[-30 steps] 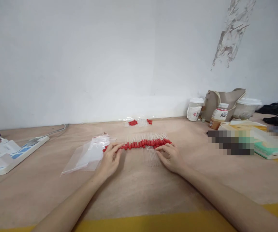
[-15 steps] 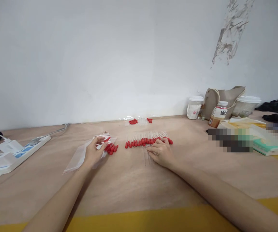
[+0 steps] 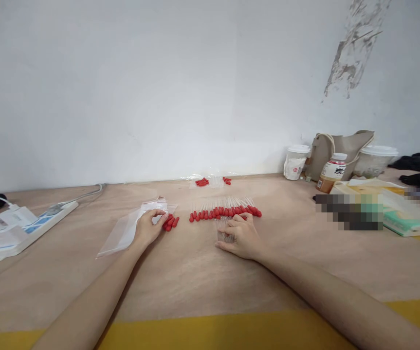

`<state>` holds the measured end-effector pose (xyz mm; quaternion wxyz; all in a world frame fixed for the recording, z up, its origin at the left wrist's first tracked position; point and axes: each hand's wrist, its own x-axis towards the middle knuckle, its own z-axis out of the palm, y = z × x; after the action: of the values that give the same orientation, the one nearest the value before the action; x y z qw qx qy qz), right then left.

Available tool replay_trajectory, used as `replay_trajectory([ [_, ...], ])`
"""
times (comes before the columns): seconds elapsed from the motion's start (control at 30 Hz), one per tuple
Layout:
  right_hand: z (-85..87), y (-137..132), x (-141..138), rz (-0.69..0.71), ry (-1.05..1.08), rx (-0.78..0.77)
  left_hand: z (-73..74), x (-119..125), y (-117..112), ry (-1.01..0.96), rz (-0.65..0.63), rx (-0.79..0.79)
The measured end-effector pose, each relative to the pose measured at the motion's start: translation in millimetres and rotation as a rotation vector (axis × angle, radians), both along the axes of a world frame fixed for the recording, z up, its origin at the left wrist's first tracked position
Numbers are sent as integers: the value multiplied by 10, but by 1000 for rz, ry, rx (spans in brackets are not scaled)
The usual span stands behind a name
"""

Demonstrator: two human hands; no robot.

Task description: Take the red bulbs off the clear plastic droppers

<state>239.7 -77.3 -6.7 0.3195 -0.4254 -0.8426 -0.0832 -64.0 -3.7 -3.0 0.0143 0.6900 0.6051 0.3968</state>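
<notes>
My left hand is closed, thumb and forefinger meeting at the edge of a small pile of red rubber bulbs, with one bulb apparently at the fingertips. Under and beside it lies a clear zip bag. My right hand rests with fingers apart over several thin clear tubes; its thumb is stretched away from the forefinger and its upper fingers touch the row. That row is made of thin clear droppers with red bulbs, bulb ends toward me. The right hand partly hides the tubes.
By the wall lies clear film with red bulbs. A power strip with plugs and cables is at left. At right stand a paper cup, a bottle, a grey bag, a lidded tub and a green-and-white pack.
My left hand has moved slightly right, its fingertips now against the bulb pile. My right hand's thumb and forefinger have spread, and more of the clear tubes show beneath them.
</notes>
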Motion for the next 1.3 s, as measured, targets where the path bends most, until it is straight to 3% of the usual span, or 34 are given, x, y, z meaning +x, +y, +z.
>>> replay_trajectory([
  [0.13, -14, 2, 3, -9, 13, 21, -4, 2, 3, -46, 1, -30],
  [0.23, 15, 32, 36, -34, 108, 56, 52, 14, -45, 0, 17, 41],
  [0.33, 89, 94, 128, -93, 180, 74, 143, 90, -134, 140, -17, 166],
  [0.43, 149, 162, 256, -146, 198, 73, 234, 266, -218, 367, -115, 165],
  [0.6, 50, 204, 385, -179, 248, 117, 277, 603, -182, 630, -201, 152],
  [0.73, -86, 181, 368, -180, 305, 160, 177, 728, -65, 632, -191, 147],
  [0.87, -114, 149, 335, -164, 255, 179, 99, 738, -80, 610, -136, 190],
  [1.03, -110, 138, 338, -140, 227, 207, 190, 647, -303, 599, -55, 272],
  [1.17, -112, 142, 336, -182, 205, 267, 272, 613, -477, 547, -192, 278],
  [1.3, -70, 87, 315, -216, 91, 305, 237, 745, -588, 520, -367, 256],
])
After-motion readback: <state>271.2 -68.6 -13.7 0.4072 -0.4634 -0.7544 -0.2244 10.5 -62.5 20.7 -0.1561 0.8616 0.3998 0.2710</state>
